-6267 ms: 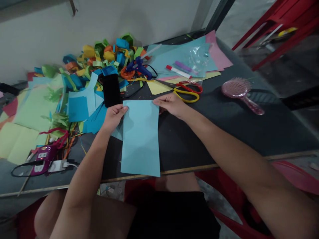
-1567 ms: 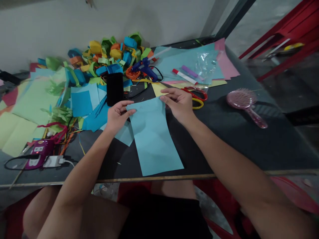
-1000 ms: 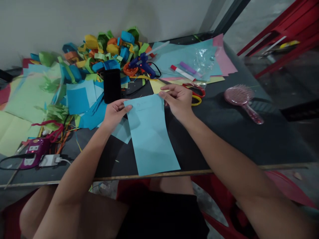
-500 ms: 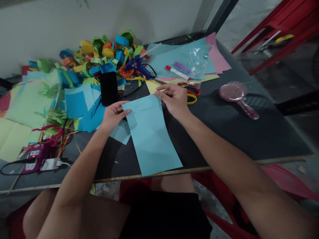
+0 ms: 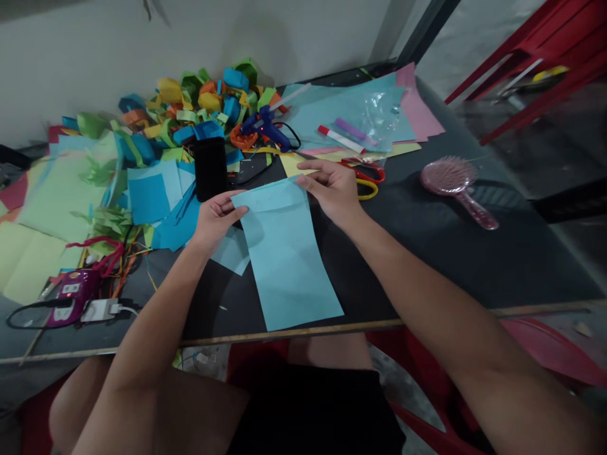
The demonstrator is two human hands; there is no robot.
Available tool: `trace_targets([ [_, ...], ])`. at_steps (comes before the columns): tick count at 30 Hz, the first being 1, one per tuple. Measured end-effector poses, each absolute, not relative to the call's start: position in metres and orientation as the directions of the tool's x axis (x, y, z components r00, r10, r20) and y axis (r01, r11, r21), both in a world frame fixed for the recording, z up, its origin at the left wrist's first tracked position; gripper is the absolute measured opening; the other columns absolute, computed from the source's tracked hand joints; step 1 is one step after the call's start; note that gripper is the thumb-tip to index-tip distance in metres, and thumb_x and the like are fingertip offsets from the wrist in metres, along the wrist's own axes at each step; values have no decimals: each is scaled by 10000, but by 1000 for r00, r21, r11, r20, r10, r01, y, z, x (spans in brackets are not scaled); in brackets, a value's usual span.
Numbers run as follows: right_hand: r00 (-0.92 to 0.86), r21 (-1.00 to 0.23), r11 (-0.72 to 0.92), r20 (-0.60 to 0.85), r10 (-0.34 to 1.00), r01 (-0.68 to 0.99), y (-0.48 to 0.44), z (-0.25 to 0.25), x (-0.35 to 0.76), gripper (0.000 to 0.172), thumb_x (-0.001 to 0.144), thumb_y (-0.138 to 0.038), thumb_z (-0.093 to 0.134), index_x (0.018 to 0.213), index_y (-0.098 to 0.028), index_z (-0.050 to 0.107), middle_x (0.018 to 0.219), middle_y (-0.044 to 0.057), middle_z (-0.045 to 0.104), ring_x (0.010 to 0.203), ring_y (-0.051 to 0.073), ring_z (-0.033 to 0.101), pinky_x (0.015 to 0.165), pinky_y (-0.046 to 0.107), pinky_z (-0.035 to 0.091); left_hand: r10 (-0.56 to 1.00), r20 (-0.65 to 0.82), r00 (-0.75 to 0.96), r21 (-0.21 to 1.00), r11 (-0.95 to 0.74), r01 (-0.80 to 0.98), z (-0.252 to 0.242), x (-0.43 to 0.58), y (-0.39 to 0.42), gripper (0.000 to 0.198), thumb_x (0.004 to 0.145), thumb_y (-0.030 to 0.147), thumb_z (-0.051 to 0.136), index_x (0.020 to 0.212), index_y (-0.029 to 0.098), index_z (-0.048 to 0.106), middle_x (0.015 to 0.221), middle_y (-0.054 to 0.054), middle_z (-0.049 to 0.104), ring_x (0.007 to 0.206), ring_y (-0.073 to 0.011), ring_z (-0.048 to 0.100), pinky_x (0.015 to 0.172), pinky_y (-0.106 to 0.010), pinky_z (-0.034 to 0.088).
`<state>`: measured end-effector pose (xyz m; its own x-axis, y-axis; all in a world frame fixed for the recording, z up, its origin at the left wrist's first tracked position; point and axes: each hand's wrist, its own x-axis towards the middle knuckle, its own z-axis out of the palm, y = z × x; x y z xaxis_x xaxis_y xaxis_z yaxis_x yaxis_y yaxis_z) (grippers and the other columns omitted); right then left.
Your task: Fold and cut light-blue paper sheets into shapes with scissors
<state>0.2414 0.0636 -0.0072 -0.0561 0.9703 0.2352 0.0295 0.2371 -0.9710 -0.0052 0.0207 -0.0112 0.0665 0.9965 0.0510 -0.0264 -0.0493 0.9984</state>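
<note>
A light blue sheet of paper (image 5: 288, 259) is stretched between my two hands, with its near end reaching the table's front edge. My left hand (image 5: 219, 218) pinches the far left corner between thumb and fingers. At the far right corner, my right hand (image 5: 332, 189) grips the paper with thumb and fingertips. A crease runs across the sheet near its far edge, where a narrow strip is folded. Red and yellow scissors (image 5: 367, 175) lie just beyond my right hand, partly hidden by it. A smaller light blue piece (image 5: 232, 251) lies beside the sheet on the left.
Behind my left hand stands a black phone (image 5: 211, 169). A blue glue gun (image 5: 268, 126) sits by a heap of coloured paper pieces (image 5: 190, 104). Markers (image 5: 341, 139) rest on paper at the back. A hairbrush (image 5: 455, 183) lies right; a purple power strip (image 5: 73, 294) lies left.
The narrow strip at the sheet's far edge now looks more folded over. The sheet's near end has drawn slightly back from the table edge. Both hands keep their hold.
</note>
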Motion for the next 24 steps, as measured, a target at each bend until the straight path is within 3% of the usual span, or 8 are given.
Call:
trace_targets([
  [7, -224, -980, 195, 198, 954, -37, 57, -2, 242, 406, 641, -535, 807, 847, -192, 736, 758, 32, 714, 695, 167, 643, 635, 312, 533, 998, 58, 30, 998, -58, -13, -12, -7, 21, 408, 697, 315, 818, 1070, 176, 726, 976, -70, 768, 907, -206, 722, 795, -306, 596],
  [15, -111, -972, 211, 200, 974, 107, 60, -6, 242, 286, 678, -450, 795, 665, -189, 679, 592, -6, 582, 561, 107, 503, 511, 262, 417, 999, 31, 37, 1000, -30, -8, -6, -4, 19, 419, 699, 317, 810, 1079, 170, 718, 980, -72, 767, 910, -201, 719, 829, -326, 590],
  [24, -97, -988, 142, 136, 986, 56, 57, -2, 239, 308, 677, -449, 780, 637, -176, 642, 547, -28, 468, 524, 80, 377, 475, 249, 323, 1000, -4, 0, 995, 4, -95, -5, -2, 21, 412, 715, 356, 794, 1084, 187, 726, 903, -62, 766, 884, -201, 716, 801, -307, 573],
])
